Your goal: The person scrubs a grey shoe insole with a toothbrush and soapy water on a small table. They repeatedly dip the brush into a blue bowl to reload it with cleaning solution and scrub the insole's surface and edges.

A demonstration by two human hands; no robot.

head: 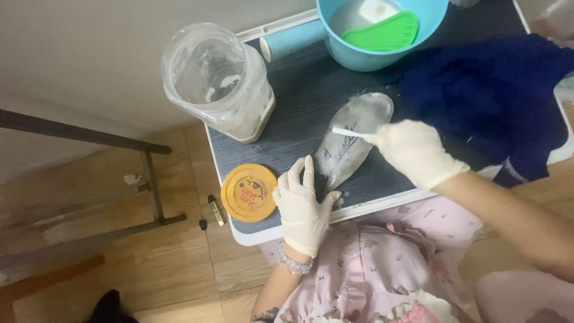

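Left hand [303, 203]: gloved, fingers spread – pressed on the near end of the insole [353, 139], pinning it flat.
Right hand [417, 151]: gloved, closed around a thin white stick [350, 133], tip on the insole's upper half.
Insole: pale, smeared white, lying slantwise mid-way across the dark tabletop [299, 101].
Jar [218, 81]: clear plastic, open, just left of the insole.
Lid [249, 192]: orange, beside the left hand.
Bowl [382, 30]: blue, at the far edge – green scraper [382, 33] inside.
Cloth [496, 96]: navy, bunched to the right.

Bare table [299, 98] lies open at 12 o'clock of the insole [353, 140], hemmed by the plastic jar [218, 81] at 10, blue bowl [382, 30] at 1, dark cloth [496, 96] at 3.
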